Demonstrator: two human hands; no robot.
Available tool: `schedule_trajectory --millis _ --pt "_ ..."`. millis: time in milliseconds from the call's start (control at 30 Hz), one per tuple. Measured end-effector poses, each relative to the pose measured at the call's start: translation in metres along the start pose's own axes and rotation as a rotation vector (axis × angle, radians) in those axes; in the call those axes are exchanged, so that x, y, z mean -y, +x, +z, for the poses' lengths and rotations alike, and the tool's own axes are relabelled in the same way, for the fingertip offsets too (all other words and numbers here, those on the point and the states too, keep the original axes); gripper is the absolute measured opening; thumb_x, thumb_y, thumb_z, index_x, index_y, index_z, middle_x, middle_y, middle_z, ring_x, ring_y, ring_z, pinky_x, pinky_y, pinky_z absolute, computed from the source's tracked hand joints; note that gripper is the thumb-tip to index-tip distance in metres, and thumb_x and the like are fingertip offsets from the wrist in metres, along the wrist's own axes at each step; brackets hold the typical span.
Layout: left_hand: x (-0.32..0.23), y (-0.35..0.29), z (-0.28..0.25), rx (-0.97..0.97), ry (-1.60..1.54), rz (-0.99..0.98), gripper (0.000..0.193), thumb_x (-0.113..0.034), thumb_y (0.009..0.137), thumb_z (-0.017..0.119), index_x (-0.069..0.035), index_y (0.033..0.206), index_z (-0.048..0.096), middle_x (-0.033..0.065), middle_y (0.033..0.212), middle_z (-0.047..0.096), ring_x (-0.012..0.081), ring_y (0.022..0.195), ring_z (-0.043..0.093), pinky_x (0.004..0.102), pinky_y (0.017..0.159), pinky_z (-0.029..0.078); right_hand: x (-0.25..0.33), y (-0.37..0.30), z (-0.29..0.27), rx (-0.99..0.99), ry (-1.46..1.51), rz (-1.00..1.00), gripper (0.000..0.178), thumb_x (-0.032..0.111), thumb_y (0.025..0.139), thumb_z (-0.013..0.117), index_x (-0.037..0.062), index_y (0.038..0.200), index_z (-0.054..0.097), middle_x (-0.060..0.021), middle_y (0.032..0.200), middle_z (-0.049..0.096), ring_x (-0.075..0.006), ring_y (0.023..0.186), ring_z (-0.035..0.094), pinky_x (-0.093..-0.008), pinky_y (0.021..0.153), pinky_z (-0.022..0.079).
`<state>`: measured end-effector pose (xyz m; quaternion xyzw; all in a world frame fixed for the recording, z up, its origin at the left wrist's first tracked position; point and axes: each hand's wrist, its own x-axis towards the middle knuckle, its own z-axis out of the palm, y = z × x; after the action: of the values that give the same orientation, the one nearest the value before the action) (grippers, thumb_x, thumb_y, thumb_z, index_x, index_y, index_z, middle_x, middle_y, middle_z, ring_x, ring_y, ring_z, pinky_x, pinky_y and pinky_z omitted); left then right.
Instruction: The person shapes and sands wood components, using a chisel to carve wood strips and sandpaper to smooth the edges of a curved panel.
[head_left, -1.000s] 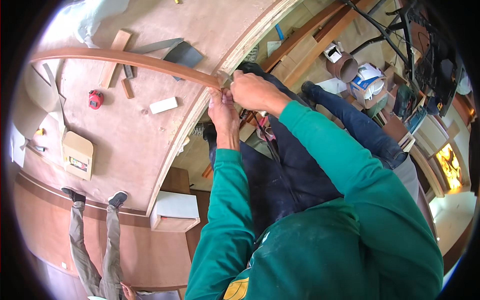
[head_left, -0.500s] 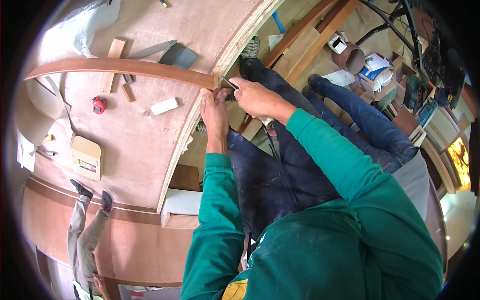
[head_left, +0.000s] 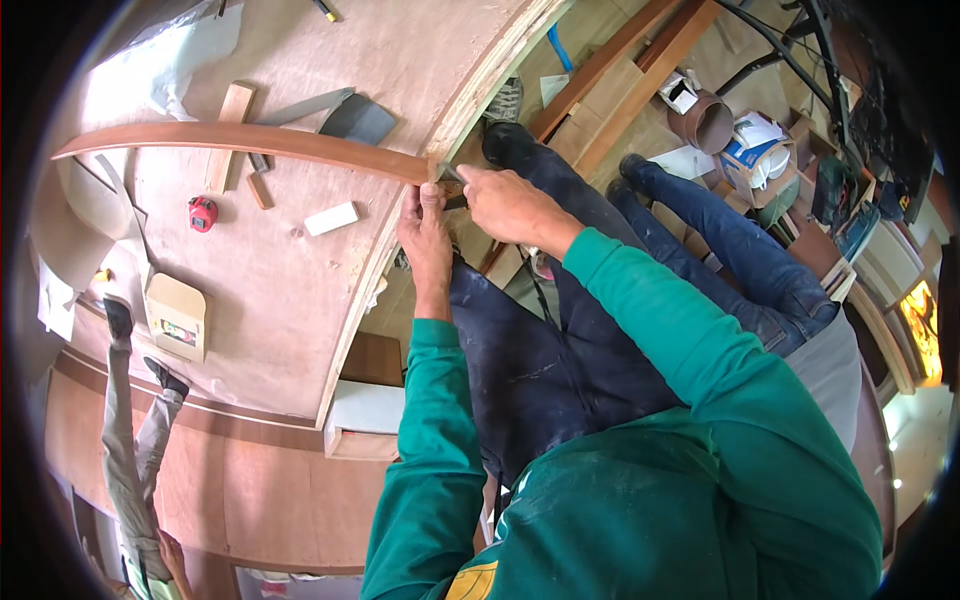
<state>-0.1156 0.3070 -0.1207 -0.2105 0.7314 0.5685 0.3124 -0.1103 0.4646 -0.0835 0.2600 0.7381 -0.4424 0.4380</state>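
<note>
A long curved reddish-brown wood strip (head_left: 250, 138) reaches from the far left to the edge of a large plywood panel (head_left: 290, 270). Near its right end, my left hand (head_left: 428, 240) is closed, fingers and thumb gripping it from below. My right hand (head_left: 510, 205) is closed around a narrow chisel-like hand tool (head_left: 452, 173). Its metal end meets the strip's end, just beside my left thumb. Most of the tool's handle is hidden by my fingers.
On the panel lie a red tape measure (head_left: 202, 213), a white block (head_left: 331, 218), wood offcuts (head_left: 232, 135) and an open cardboard box (head_left: 178, 315). Another person's legs (head_left: 120, 420) are at the lower left, and jeans-clad legs (head_left: 720, 250) at the right. Boards (head_left: 610, 90) lie beyond.
My right hand has shifted slightly left and down, with the tool's end at the wood strip. My left hand has dropped a little. The person at lower left has stepped leftward.
</note>
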Motion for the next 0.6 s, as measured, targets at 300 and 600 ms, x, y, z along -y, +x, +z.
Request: schedule_trajectory --millis 300,600 --pt "-0.065 0.036 -0.056 0.343 1.283 0.921 0.065 -0.030 0.083 0.079 -0.016 0.143 0.059 0.0075 0.127 0.064 0.0331 0.138 0.049 0.0558 0.121 0.027 -0.032 0.009 -0.003 -0.102 0.383 0.157 0.045 0.036 0.102 0.053 -0.0066 0.117 0.059 -0.0251 0.097 0.069 -0.0348 0.083 0.070 -0.0460 0.075 0.054" --pt "-0.066 0.120 -0.040 0.855 1.289 1.094 0.026 -0.038 0.090 0.069 -0.015 0.102 0.069 0.0044 0.096 0.065 0.0255 0.093 0.068 0.0409 0.092 0.050 -0.082 -0.026 0.033 -0.106 0.894 0.178 0.030 0.034 0.105 0.060 0.0045 0.113 0.059 0.0001 0.081 0.055 -0.0082 0.060 0.053 -0.0274 0.053 0.046"
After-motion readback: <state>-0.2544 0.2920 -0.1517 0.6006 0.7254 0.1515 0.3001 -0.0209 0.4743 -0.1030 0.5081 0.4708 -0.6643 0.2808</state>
